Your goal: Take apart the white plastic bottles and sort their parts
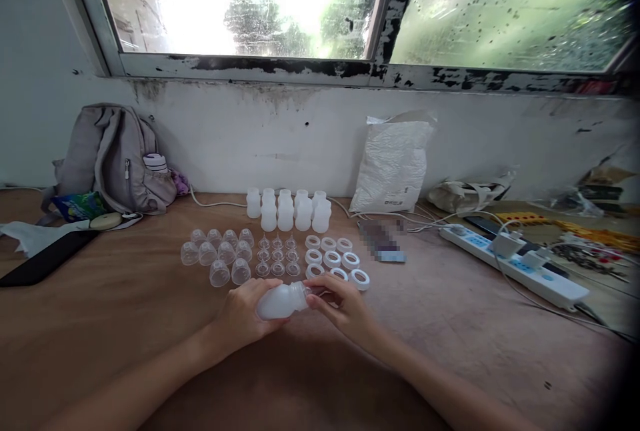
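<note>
A milky white bottle (280,301) lies tilted in my left hand (245,311), its neck pointing right. At that neck, the fingers of my right hand (345,307) pinch a small clear nipple (313,290), partly covered by the fingertips. Just beyond my hands are rows of clear nipples (277,255), with white rings (331,259) to their right and clear cups (227,253) to their left. Several white bottles (285,211) stand upright behind them.
A grey backpack (113,157) leans on the wall at left, near a black flat object (47,257). A white plastic bag (393,164) stands at the wall. A power strip (515,267) with plugs and cables lies at right.
</note>
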Tool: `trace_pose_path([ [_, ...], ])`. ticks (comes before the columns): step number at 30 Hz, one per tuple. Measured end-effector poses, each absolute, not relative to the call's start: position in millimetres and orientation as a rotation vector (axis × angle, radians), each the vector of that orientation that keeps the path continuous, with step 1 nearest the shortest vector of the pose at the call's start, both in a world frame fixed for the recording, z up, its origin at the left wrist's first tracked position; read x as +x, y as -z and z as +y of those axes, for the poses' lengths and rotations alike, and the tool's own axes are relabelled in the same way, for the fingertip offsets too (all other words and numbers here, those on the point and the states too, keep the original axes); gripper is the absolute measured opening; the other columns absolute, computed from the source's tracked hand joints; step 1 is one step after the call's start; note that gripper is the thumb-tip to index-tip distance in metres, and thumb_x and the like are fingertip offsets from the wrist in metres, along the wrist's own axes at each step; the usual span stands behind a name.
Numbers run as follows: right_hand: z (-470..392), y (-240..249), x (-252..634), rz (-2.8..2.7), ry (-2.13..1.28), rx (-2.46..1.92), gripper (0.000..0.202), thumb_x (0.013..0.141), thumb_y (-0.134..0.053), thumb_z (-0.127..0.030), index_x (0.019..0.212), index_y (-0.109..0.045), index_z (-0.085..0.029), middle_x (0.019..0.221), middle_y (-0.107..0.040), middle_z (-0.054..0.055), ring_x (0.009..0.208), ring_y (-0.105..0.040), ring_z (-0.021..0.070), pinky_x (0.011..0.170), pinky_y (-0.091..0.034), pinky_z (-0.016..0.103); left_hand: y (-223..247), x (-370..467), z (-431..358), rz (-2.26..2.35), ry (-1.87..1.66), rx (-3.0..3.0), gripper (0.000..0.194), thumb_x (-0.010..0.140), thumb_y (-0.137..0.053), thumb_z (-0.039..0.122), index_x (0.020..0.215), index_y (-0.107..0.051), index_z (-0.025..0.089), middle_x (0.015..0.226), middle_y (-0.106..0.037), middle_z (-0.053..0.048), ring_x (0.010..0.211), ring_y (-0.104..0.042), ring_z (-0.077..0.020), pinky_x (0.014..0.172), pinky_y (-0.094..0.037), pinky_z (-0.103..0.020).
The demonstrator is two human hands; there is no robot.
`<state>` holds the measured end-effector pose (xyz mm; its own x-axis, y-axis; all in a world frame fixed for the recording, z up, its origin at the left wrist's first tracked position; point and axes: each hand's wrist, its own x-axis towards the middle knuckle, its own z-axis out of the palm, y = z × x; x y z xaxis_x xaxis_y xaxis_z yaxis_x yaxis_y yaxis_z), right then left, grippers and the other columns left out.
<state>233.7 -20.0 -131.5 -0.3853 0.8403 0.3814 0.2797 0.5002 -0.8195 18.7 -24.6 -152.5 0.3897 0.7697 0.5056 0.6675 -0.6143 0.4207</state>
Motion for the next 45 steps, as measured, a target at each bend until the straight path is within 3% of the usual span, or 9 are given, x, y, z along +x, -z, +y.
trace_pose_path([
  [6,-22.9,128.6,230.2,-1.962,-0.825,-1.040,0.017,0.082,-0.048,-0.033,0.078,-0.055,-0.018,0.060,-0.055,0.000,0.051,-0.051,0.0103,0.046,-0.040,0.021,153.2,18.4,-26.0,1.265,-1.040,2.596,0.044,0.067,-0.061,0.037,0.106,-0.047,0.022,0.093,-0.063,-0.003,0.084,-0.058,-0.0189,0.073,-0.047,-0.031],
  [15,-20.3,133.4,234.2,-2.227,-0.409,-1.168,0.035,0.087,-0.036,-0.036,0.061,-0.051,-0.018,0.052,-0.048,-0.001,0.047,-0.041,0.0101,0.047,-0.031,0.022,150.6,18.3,-28.3,1.184,-0.962,2.739,0.041,0.069,-0.058,0.035,0.107,-0.049,0.020,0.092,-0.063,-0.004,0.079,-0.058,-0.0194,0.069,-0.048,-0.031],
  [18,-21.1,125.0,238.0,-2.289,-0.424,-1.060,0.026,0.078,-0.051,-0.040,0.091,-0.057,-0.018,0.079,-0.059,0.005,0.067,-0.053,0.0157,0.060,-0.039,0.025,150.3,18.3,-27.7,1.191,-0.966,2.746,0.042,0.069,-0.058,0.035,0.107,-0.049,0.019,0.094,-0.062,-0.005,0.080,-0.057,-0.0197,0.069,-0.048,-0.031],
  [20,-22.2,120.2,239.5,-2.333,-0.493,-0.921,0.044,0.072,-0.060,-0.038,0.110,-0.050,-0.020,0.098,-0.058,0.008,0.085,-0.053,0.0201,0.071,-0.041,0.029,151.7,17.9,-26.7,1.190,-0.962,2.758,0.043,0.070,-0.057,0.036,0.108,-0.048,0.020,0.094,-0.062,-0.005,0.081,-0.057,-0.0200,0.069,-0.048,-0.032],
  [22,-23.2,118.3,239.9,-2.356,-0.552,-0.872,0.044,0.071,-0.061,-0.035,0.111,-0.051,-0.022,0.101,-0.059,0.007,0.089,-0.054,0.0212,0.075,-0.041,0.030,153.5,17.4,-26.1,1.174,-0.945,2.781,0.043,0.070,-0.056,0.038,0.109,-0.048,0.020,0.094,-0.062,-0.005,0.080,-0.058,-0.0203,0.069,-0.048,-0.032],
  [27,-25.3,119.9,237.5,-2.285,-0.691,-1.011,0.028,0.078,-0.053,-0.036,0.100,-0.058,-0.019,0.069,-0.063,0.003,0.057,-0.054,0.0134,0.053,-0.042,0.023,154.1,17.6,-26.9,1.170,-0.895,2.802,0.045,0.070,-0.056,0.037,0.112,-0.047,0.020,0.093,-0.062,-0.006,0.079,-0.057,-0.0200,0.069,-0.048,-0.032],
  [33,-28.6,123.3,232.8,-2.262,-0.698,-0.991,0.040,0.064,-0.066,-0.040,0.097,-0.058,-0.018,0.080,-0.063,0.005,0.064,-0.055,0.0157,0.058,-0.043,0.024,149.5,19.5,-31.0,1.187,-0.806,2.784,0.047,0.069,-0.057,0.036,0.112,-0.046,0.018,0.093,-0.059,-0.007,0.081,-0.055,-0.0210,0.069,-0.048,-0.032],
  [39,-25.5,134.9,230.3,-2.129,-1.349,-1.190,0.043,0.077,-0.044,-0.053,0.065,-0.057,-0.014,0.044,-0.052,-0.001,0.036,-0.046,0.0094,0.034,-0.032,0.018,141.8,19.0,-34.1,1.214,-0.684,3.067,0.049,0.077,-0.049,0.032,0.121,-0.040,0.014,0.091,-0.057,-0.010,0.078,-0.052,-0.0238,0.069,-0.045,-0.039],
  [45,-25.5,126.2,232.3,-2.290,-0.638,-1.021,0.044,0.061,-0.067,-0.043,0.098,-0.059,-0.020,0.094,-0.063,0.007,0.079,-0.058,0.0199,0.070,-0.044,0.029,139.6,19.3,-30.3,1.250,-0.627,2.948,0.042,0.067,-0.057,0.026,0.107,-0.050,0.016,0.087,-0.055,-0.008,0.078,-0.051,-0.0222,0.067,-0.045,-0.034],
])
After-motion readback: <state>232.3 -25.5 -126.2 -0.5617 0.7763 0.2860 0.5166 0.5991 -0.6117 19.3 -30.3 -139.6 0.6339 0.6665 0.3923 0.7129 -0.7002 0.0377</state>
